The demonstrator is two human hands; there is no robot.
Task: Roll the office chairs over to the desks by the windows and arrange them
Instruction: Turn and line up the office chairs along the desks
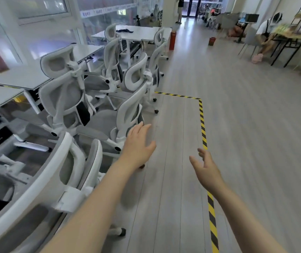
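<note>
1. Your left hand [138, 147] reaches toward the nearest chair [127, 110], fingers spread and holding nothing; whether they touch its backrest, you cannot tell.
2. Your right hand [205, 169] hangs over the floor [246, 125], fingers relaxed and apart.
3. The white chairs crowd beside the window-side surface [18, 79]; striped tape [202, 125] runs right of them.

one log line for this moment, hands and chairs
left hand: open, reaching toward nearest chair back, contact unclear | right hand: open, empty, over floor | chairs: crowded beside window desks

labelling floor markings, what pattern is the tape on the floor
Yellow and black diagonal stripes on the tape, head view.
</note>
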